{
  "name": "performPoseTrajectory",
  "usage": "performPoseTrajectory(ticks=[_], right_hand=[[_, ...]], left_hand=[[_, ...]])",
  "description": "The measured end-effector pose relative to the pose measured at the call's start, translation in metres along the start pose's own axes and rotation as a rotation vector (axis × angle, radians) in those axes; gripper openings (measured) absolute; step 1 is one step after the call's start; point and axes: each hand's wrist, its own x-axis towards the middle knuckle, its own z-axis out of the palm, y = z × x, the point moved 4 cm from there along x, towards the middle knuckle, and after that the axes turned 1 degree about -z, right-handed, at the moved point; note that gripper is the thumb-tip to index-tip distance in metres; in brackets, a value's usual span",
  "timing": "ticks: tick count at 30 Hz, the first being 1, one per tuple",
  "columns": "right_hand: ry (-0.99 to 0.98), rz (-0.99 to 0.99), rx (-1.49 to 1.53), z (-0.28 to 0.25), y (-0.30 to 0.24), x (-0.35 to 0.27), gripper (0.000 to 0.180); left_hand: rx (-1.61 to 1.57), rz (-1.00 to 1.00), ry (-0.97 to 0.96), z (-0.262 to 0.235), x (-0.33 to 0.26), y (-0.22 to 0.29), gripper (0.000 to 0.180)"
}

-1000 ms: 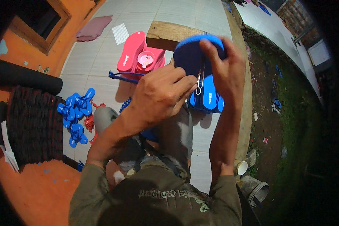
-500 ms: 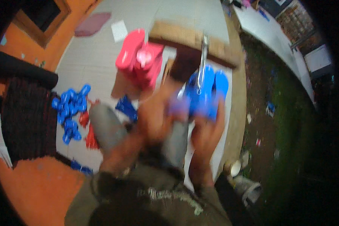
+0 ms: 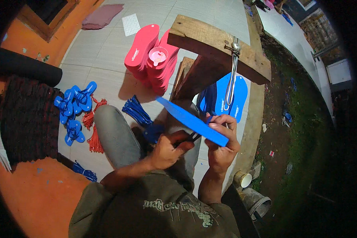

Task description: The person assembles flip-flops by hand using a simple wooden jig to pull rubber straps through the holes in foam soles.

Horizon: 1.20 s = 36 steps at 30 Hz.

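Note:
My right hand (image 3: 222, 144) grips a blue flip-flop sole (image 3: 192, 121) by its near end, so it shows almost edge-on and slants up to the left. My left hand (image 3: 168, 150) is just under the sole, fingers closed on a small dark object (image 3: 192, 137) pressed against the sole's underside; I cannot tell what it is. Both hands hover over my lap, in front of a wooden stand (image 3: 218, 51) with a metal wire loop (image 3: 232, 75) hanging from it.
More blue soles (image 3: 236, 95) lie behind the stand. A stack of pink soles (image 3: 144, 51) carries a small pink cup (image 3: 158, 55). Blue sandals (image 3: 73, 111), blue straps (image 3: 137, 111) and red straps (image 3: 94, 133) lie on the tiles. White cup (image 3: 245, 179) at right.
Both hands have come down from in front of the wire loop to my lap. The blue sole has turned from face-on to edge-on.

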Motion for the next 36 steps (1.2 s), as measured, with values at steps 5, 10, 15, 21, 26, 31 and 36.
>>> performPoseTrajectory(ticks=[5, 10, 15, 21, 26, 31, 36], right_hand=[[0.151, 0.051, 0.135, -0.001, 0.014, -0.002, 0.025], [0.129, 0.185, 0.228, -0.020, 0.037, -0.029, 0.034], [-0.194, 0.260, -0.385, -0.002, 0.018, -0.018, 0.039], [-0.060, -0.026, 0.006, 0.014, 0.016, 0.002, 0.025], [-0.054, -0.319, 0.076, -0.005, 0.004, 0.028, 0.020], [-0.002, -0.410, 0.030, -0.003, -0.004, 0.046, 0.034], [0.029, -0.406, -0.029, -0.001, -0.003, 0.049, 0.034]], left_hand=[[-0.240, -0.109, -0.008, 0.008, -0.010, -0.043, 0.051], [-1.242, -0.148, 0.047, -0.028, 0.031, -0.047, 0.070], [-0.864, 0.171, 0.278, -0.067, 0.041, -0.050, 0.037], [0.061, 0.776, 0.033, -0.027, 0.051, 0.031, 0.016], [0.258, 1.058, -0.151, -0.025, 0.060, 0.089, 0.026], [0.295, 1.147, -0.147, -0.027, 0.073, 0.108, 0.021], [0.318, 1.102, -0.205, -0.028, 0.079, 0.115, 0.021]])
